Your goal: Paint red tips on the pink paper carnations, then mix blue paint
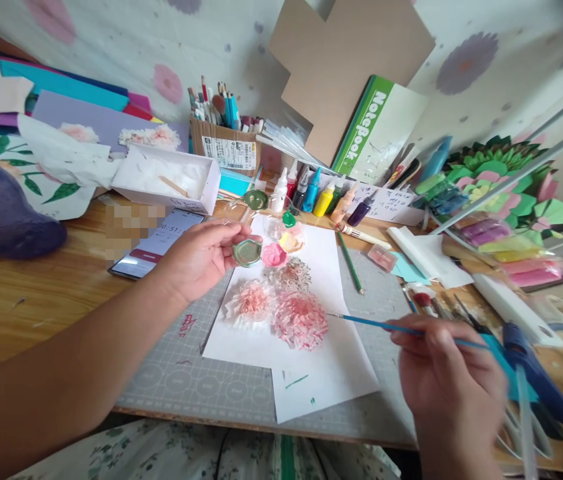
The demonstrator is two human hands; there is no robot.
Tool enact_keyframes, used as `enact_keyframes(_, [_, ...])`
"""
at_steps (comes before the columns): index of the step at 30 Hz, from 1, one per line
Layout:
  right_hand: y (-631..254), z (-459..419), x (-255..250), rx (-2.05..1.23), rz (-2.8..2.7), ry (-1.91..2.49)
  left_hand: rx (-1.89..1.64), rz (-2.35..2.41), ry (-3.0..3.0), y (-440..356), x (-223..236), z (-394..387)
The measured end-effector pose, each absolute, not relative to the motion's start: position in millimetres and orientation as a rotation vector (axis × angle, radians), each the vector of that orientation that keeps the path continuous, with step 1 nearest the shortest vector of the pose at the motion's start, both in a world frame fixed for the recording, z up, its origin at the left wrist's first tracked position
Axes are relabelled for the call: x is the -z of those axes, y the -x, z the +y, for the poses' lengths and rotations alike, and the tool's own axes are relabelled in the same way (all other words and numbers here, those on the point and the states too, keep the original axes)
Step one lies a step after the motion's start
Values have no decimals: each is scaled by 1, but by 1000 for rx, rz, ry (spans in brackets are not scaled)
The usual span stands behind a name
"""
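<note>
My left hand (211, 257) is closed on the edge of a small round dish of green paint (247, 253), held above the white paper (331, 380). A thin blue paintbrush (371, 323) is gripped in my right hand (454, 380), its tip pointing left beside a pink ruffled flower (301, 320). Whether the tip touches the petals I cannot tell. To the left lies a white flower with a pink centre (251, 301). Behind them sits a flower with dark-flecked petals (291, 275). Pink paint (274, 255) and yellow paint (291, 241) lie in small dishes beyond.
Several paint bottles (324, 199) line the back of the grey cutting mat (201, 380). A phone (154, 245) lies left, before a white box (166, 180). A green pencil (350, 263) rests right of the paper. Brushes and a blue glue gun (536, 373) crowd the right.
</note>
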State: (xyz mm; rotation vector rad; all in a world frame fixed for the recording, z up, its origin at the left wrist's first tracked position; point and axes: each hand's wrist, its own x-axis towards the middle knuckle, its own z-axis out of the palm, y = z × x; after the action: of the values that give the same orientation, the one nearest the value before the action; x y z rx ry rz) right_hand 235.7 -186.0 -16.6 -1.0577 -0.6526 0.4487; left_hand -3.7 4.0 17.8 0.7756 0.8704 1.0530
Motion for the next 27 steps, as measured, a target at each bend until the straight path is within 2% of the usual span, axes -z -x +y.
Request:
enact_keyframes(3, [-257, -171, 35, -620, -490, 1015, -1081, 887, -766, 2, -16, 6])
enact_keyframes(10, [-266, -164, 38, -733, -283, 956, -1111, 926, -750, -2, -17, 9])
enact_keyframes(20, [-263, -162, 36, -730, -172, 884, -1142, 1010, -749, 0, -4, 28])
enact_keyframes(27, [-263, -157, 37, -706, -173, 879, -1086, 989, -828, 0, -13, 23])
